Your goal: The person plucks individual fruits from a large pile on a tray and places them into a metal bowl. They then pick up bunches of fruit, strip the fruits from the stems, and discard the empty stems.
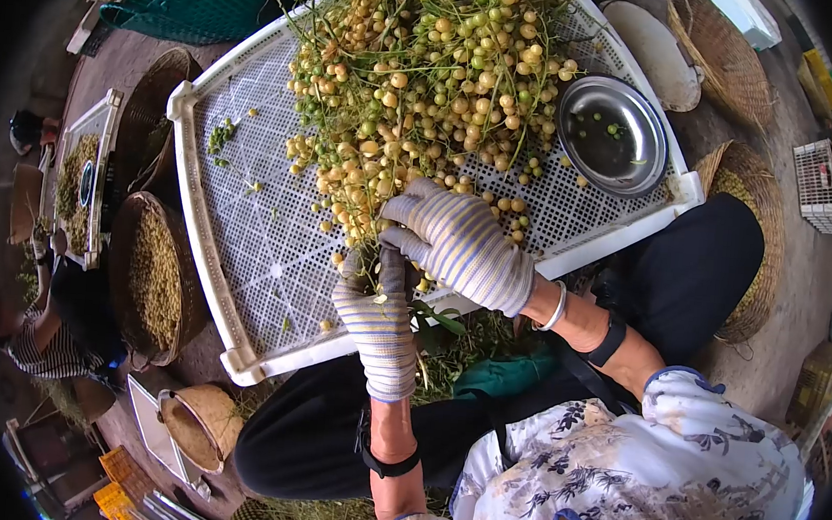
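Observation:
A large heap of small round yellow-green fruits on thin green stems (450, 77) lies on a white perforated plastic tray (239, 148). At the heap's near edge, my left hand (376, 330), in a striped knitted glove, has its thumb and fingers closed round a fruit stem (369, 264). My right hand (461, 244), gloved alike, reaches in from the right with curled fingers against the same bunch. Its fingertips meet the left fingers, and what they pinch is hidden. Loose fruits (510, 209) lie beside the right hand.
A metal bowl (611, 137) with a few green fruits sits on the tray's right side. Fruit-filled baskets (156, 279) stand at left and another basket (748, 198) at right. Cut leaves lie below the tray. Another person (49, 329) sits at far left by a second tray (81, 175).

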Tool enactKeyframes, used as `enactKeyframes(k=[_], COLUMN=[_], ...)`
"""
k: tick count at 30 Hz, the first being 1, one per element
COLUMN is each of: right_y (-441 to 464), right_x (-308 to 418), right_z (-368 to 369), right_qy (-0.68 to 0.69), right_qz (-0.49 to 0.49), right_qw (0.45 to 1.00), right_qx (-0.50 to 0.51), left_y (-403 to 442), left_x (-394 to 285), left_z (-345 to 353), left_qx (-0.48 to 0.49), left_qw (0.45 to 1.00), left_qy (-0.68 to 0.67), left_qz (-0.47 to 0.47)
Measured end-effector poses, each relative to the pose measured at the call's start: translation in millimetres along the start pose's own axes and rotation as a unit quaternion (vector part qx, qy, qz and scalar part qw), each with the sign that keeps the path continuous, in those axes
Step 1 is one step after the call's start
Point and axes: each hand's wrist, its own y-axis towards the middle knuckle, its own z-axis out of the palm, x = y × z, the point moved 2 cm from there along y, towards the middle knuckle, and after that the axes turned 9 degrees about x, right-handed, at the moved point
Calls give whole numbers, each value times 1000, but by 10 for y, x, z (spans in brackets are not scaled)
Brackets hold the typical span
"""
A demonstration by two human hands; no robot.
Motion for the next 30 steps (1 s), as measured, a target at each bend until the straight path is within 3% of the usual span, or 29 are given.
enactKeyframes(k=[2, 4, 6, 8, 10, 12, 14, 17, 18, 20, 22, 24, 25, 28, 30], right_y=[25, -3, 17, 25, 26, 1, -17, 19, -3, -31, -43, -34, -30, 42, 53], right_x=[-107, -159, -208, -319, -357, -500, -676, -669, -588, -529, -643, -504, -515, -468, -454], right_z=[95, 75, -7, -143, -355, -431, -410, -226, -159, -11, 62, -21, -32, -77, -7], right_qy=[1, 102, 250, 243, 119, -56, 48, 268, 430, 533, 638, 490, 503, 268, 269], right_qz=[10, 55, 74, 77, 170, 128, 146, 34, 53, -44, 63, 13, 109, -7, -27], right_qw=[1000, 993, 963, 964, 977, 988, 988, 946, 876, 833, 748, 866, 845, 959, 958], right_qx=[21, -29, -63, -78, -40, -62, 26, 178, 211, 142, 171, 101, 147, 96, 98], left_y=[0, -42, -76, -49, 6, 61, 103, 130, 134, 133, 88, 89, 71, 76, 104], left_x=[56, 56, -32, -102, -122, -132, -185, -152, -163, -174, -148, -138, -145, -215, -206], left_z=[-64, -56, -29, 37, -41, -125, -143, -132, -85, -39, -66, -74, -58, -42, -28], left_qx=[3, -15, -29, -59, -40, 0, 32, 79, 87, 98, 57, 59, 32, 42, 22], left_qw=[1000, 999, 995, 988, 989, 981, 978, 973, 971, 968, 977, 981, 985, 989, 989], left_qy=[27, 19, -47, -108, -72, -123, -129, -159, -158, -157, -117, -105, -88, -27, -19], left_qz=[-16, -30, -82, -92, -122, -150, -162, -147, -154, -169, -169, -152, -142, -139, -147])
